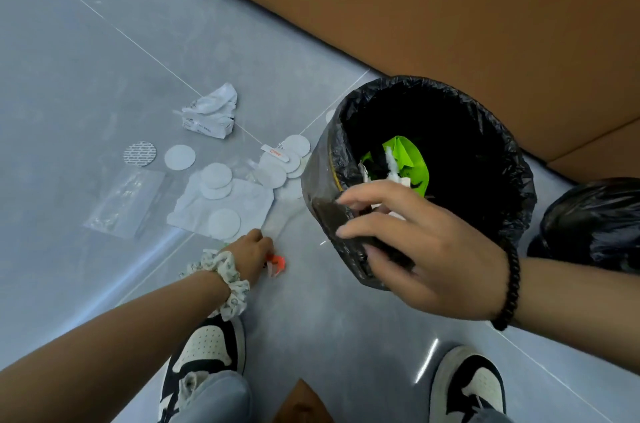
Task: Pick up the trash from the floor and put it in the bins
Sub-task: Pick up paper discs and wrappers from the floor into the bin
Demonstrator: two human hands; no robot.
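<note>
- Head view, looking down at a grey tiled floor (pixel 69 83) with a brown sofa (pixel 450 24) along the upper right.
- Left hand (pixel 251 254), with a patterned scrunchie (pixel 227 280) on the wrist, reaches down to the floor; its fingers curl round a small orange scrap (pixel 278 263), which lies at or just above the tile. Whether the scrap has left the floor cannot be told.
- Right hand (pixel 422 246), with a black bead bracelet (pixel 510 287) on the wrist, grips the near rim of a bin (pixel 485 132) lined with a black bag; the fingers curl over the rim and the bin is tilted toward the camera.
- Inside the bin lie a bright green piece (pixel 410 159) and bits of white paper (pixel 393 163).
- Trash remaining on the floor, left of the bin: a crumpled white wrapper (pixel 211 113), a silver foil disc (pixel 139 153), several white round discs (pixel 180 157), a flat white sheet (pixel 249 201) bearing some discs, and a clear plastic sleeve (pixel 124 203).
- A second black bag (pixel 595 222) sits just right of the bin.
- Two black-and-white sneakers (pixel 204 350) show at the lower edge.
</note>
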